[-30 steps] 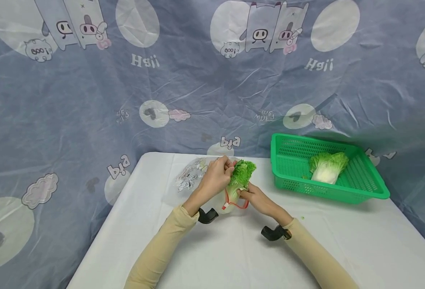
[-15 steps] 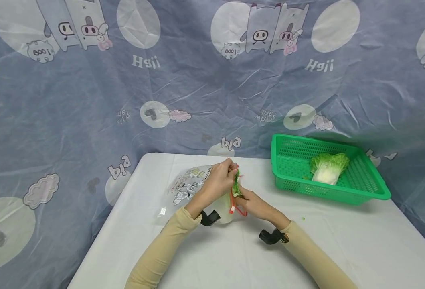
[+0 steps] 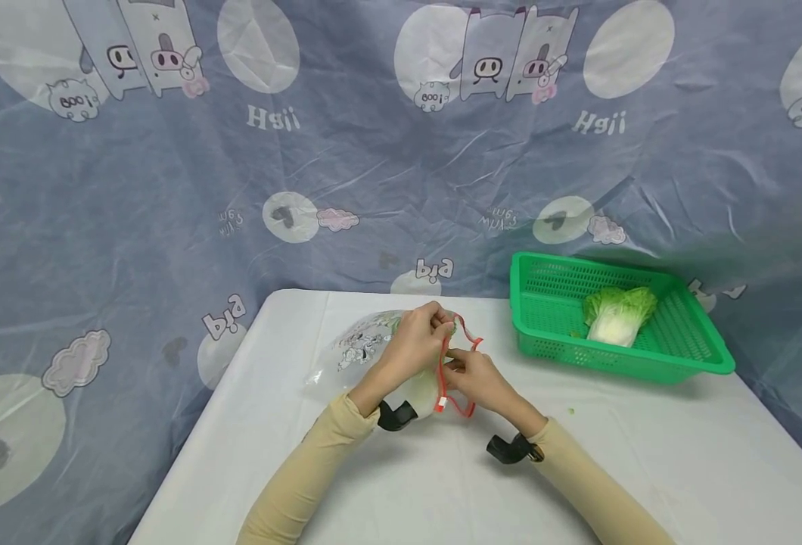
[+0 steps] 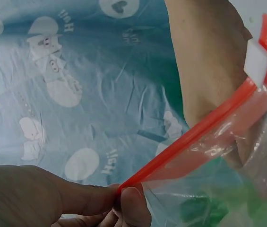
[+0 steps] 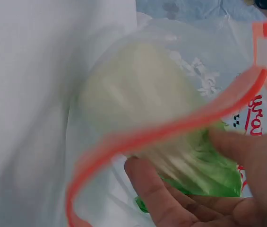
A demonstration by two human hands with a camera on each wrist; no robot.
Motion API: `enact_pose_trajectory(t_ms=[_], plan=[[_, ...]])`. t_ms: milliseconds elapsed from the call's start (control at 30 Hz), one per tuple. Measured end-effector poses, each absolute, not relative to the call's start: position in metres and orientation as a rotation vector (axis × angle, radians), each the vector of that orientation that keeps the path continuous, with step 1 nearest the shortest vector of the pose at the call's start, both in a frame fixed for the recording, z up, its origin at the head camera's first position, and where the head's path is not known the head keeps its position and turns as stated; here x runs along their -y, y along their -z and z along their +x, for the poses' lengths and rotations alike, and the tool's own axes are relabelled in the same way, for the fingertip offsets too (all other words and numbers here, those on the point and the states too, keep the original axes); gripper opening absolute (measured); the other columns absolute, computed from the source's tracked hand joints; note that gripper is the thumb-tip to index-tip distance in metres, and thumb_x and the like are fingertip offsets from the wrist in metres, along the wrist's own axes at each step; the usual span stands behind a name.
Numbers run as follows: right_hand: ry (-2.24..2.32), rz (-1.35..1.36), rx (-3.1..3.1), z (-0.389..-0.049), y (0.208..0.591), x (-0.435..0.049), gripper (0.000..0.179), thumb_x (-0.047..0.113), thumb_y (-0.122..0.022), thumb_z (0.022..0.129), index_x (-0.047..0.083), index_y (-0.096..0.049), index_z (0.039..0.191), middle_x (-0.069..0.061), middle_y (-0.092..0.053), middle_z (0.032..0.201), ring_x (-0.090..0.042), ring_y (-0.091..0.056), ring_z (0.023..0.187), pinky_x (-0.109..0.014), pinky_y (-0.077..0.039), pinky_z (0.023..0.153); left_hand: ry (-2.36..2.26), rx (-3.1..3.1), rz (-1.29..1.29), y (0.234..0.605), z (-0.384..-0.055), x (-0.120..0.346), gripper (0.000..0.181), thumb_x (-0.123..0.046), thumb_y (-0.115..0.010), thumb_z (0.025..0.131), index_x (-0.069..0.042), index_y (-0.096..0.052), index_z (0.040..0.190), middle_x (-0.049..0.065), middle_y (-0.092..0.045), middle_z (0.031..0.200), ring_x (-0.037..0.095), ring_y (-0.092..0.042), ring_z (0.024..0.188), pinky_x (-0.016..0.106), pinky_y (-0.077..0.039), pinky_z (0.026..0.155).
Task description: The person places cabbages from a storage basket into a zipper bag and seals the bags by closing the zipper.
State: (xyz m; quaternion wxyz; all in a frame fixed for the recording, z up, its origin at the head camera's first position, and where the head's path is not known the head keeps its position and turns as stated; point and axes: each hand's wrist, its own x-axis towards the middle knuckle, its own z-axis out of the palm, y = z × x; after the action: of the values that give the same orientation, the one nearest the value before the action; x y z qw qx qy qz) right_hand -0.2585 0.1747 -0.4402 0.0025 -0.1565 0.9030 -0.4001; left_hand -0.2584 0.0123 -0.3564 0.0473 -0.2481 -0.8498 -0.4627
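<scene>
A clear zip bag (image 3: 356, 348) with a red zip edge (image 4: 190, 137) and a white slider (image 4: 257, 61) lies at the table's back, its mouth facing right. My left hand (image 3: 411, 341) pinches the red edge between thumb and fingers. Reaching through the mouth, my right hand (image 3: 480, 378) has its thumb and fingers (image 5: 152, 189) around the leafy end of a napa cabbage (image 5: 133, 90). The cabbage's pale base points deeper into the bag. In the head view my left hand and the bag hide most of the cabbage.
A green plastic basket (image 3: 619, 360) stands at the back right of the white table (image 3: 469, 484). It holds another napa cabbage (image 3: 617, 322). A small green scrap (image 3: 571, 411) lies on the table in front of the basket. A patterned cloth (image 3: 374, 151) hangs behind.
The cabbage has moved left, from the bag's mouth to inside it, with my right hand following through the opening. My left hand keeps its pinch on the edge, and the mouth shows wider.
</scene>
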Motion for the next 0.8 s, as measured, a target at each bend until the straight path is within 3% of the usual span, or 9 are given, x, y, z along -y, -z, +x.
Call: enact_pose_trajectory(t_ms=[333,500,633,700,800], plan=[[1.417,-0.483,-2.786,-0.255,0.430,-0.179,0.026,0.013,-0.062,0.092,-0.001,-0.068,0.113,-0.013,-0.075,0.092,-0.018,-0.074,0.075,-0.029,-0.059,0.070,1.415,2.587,-0.725,0.356,-0.261,-0.009,0.011,-0.015,-0.056,0.098,-0.007,-0.063,0.094,0.000,-0.063,0.077,0.010,-0.055,0.063,0.021,-0.042,0.055],[1.402,-0.455,-2.857,-0.254,0.422,-0.186,0.024,0.027,-0.065,0.093,0.006,-0.071,0.085,-0.009,-0.071,0.069,-0.017,-0.069,0.057,-0.028,-0.055,0.054,1.435,2.582,-0.727,0.355,-0.261,-0.008,0.010,-0.014,-0.056,0.098,-0.008,-0.062,0.093,0.000,-0.063,0.073,0.009,-0.055,0.061,0.021,-0.043,0.054],[1.268,-0.412,-3.120,-0.257,0.416,-0.196,0.037,0.040,-0.069,0.088,0.012,-0.057,0.066,0.000,-0.051,0.050,-0.013,-0.049,0.040,-0.025,-0.038,0.041,1.449,2.567,-0.732,0.355,-0.261,-0.008,0.010,-0.013,-0.057,0.097,-0.007,-0.062,0.093,0.001,-0.063,0.072,0.010,-0.055,0.059,0.022,-0.043,0.053],[1.192,-0.385,-3.277,-0.260,0.416,-0.202,0.037,0.040,-0.073,0.085,0.012,-0.053,0.069,0.002,-0.046,0.052,-0.012,-0.041,0.042,-0.025,-0.031,0.042,1.442,2.565,-0.734,0.354,-0.261,-0.007,0.010,-0.013,-0.057,0.097,-0.007,-0.063,0.093,0.001,-0.063,0.073,0.009,-0.055,0.060,0.022,-0.044,0.054],[1.131,-0.357,-3.398,-0.268,0.418,-0.209,0.032,0.035,-0.077,0.082,0.011,-0.056,0.087,-0.002,-0.054,0.066,-0.011,-0.041,0.046,-0.026,-0.031,0.045,1.426,2.564,-0.736,0.354,-0.261,-0.007,0.010,-0.013,-0.057,0.097,-0.006,-0.063,0.094,0.001,-0.063,0.076,0.009,-0.057,0.063,0.022,-0.045,0.056]])
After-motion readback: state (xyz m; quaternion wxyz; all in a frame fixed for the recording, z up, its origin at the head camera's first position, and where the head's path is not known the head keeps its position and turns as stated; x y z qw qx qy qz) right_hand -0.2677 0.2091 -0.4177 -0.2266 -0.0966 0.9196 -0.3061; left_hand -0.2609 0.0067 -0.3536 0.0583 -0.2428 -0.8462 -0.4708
